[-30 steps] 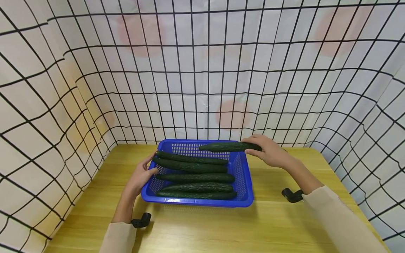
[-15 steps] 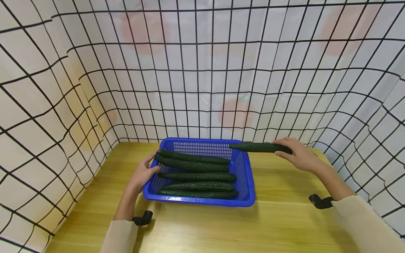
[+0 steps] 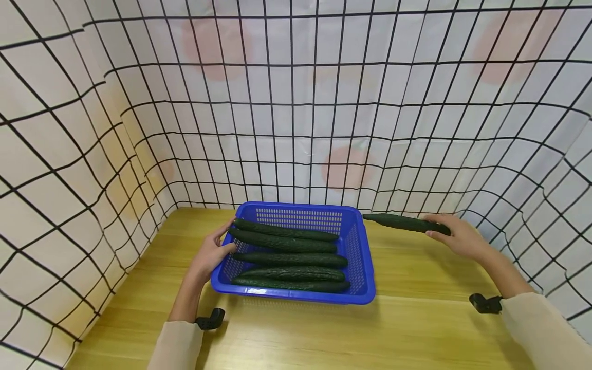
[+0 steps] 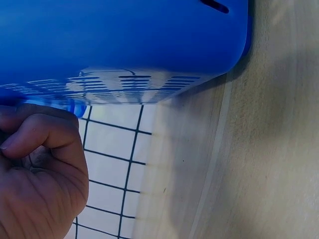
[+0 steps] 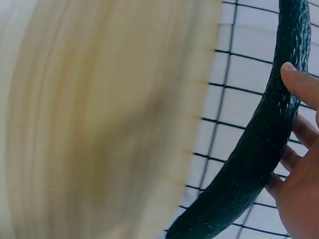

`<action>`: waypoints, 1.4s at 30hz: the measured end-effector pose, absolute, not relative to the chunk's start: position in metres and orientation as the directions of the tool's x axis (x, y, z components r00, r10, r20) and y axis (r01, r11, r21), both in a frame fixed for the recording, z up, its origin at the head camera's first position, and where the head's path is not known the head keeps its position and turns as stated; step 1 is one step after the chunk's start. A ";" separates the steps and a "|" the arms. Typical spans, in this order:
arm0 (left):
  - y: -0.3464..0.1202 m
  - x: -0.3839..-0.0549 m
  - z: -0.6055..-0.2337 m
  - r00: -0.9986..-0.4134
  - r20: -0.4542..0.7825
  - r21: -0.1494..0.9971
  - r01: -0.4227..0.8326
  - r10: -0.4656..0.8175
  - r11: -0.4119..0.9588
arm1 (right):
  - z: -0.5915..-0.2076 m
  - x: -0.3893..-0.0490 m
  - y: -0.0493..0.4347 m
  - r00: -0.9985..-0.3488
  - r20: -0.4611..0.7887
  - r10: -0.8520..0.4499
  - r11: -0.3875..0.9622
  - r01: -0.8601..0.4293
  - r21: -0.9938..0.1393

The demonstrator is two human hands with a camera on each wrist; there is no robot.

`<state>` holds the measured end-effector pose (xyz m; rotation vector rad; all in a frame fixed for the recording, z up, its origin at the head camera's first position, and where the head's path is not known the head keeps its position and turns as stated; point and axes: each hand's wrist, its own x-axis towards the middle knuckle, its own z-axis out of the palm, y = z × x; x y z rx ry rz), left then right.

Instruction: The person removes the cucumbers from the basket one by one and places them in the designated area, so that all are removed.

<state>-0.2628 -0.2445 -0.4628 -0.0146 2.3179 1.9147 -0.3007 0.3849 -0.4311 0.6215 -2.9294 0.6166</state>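
A blue plastic basket (image 3: 296, 297) with slotted walls stands on the table, several dark green cucumbers (image 3: 289, 260) lying lengthwise in it. My left hand (image 3: 210, 257) grips the basket's left rim, thumb on the inner side. In the left wrist view the curled fingers of the left hand (image 4: 42, 164) sit against the basket's wall (image 4: 124, 40). To the right of the basket my right hand (image 3: 460, 237) holds one cucumber (image 3: 400, 222) by its right end, above the table. The right wrist view has this cucumber (image 5: 249, 149) between the thumb and fingers of the right hand (image 5: 301, 184).
Black wire mesh (image 3: 291, 121) with a pale patterned sheet behind it rises at the back and both sides of the wooden table (image 3: 296, 334). Bare tabletop extends in front of the basket and under the held cucumber.
My right hand has carried the cucumber rightward, from over the basket's back right part to beyond its right rim. The left hand keeps its hold on the basket.
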 end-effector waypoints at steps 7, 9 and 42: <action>-0.241 -0.264 -0.461 -0.990 -0.114 0.977 -0.096 0.085 0.189 | -0.457 -0.307 0.393 -0.913 0.122 -0.389 0.822 -0.404 -0.402; -0.240 -0.264 -0.460 -0.990 -0.112 0.978 -0.094 0.089 0.187 | -0.463 -0.309 0.394 -0.916 0.110 -0.385 0.825 -0.395 -0.404; -0.244 -0.264 -0.465 -0.991 -0.096 0.986 -0.082 0.092 0.144 | -0.473 -0.317 0.380 -0.920 0.051 -0.388 0.878 -0.386 -0.284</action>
